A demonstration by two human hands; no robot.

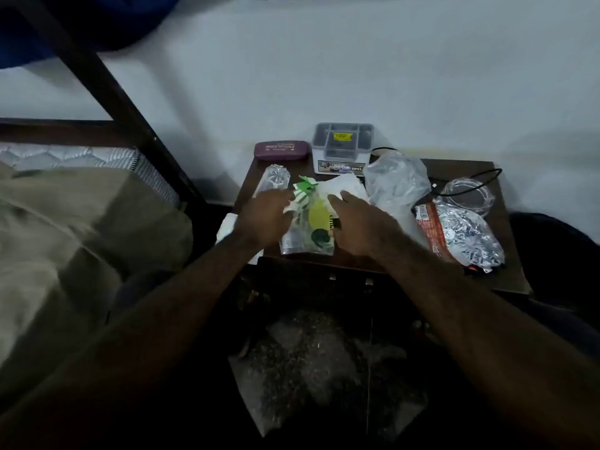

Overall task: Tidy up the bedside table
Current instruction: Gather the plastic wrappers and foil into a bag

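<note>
Dimly lit and blurred, the left hand (264,219) covers the upper left corner of a clear plastic packet (308,233) printed green and yellow. Its fingers bend over the edge, though I cannot tell whether they grip. The right hand (357,222) lies on the packet's right side, fingers stretched out, holding nothing. The packet lies flat between the hands on the dark brown worktop (509,261), its print unreadable. A white sheet (345,186) is half hidden beyond the right fingertips, and something white (227,227) is partly covered by the left wrist. Beyond the hands stand a maroon spectacle case (281,151) and a clear compartment box (342,147). Right of the right hand lie a crumpled clear bag (396,183), a foil snack wrapper (461,238) and a black cable (467,181). Left of the left hand is a bed with an olive blanket (81,238); a white wall (324,60) rises behind.
</note>
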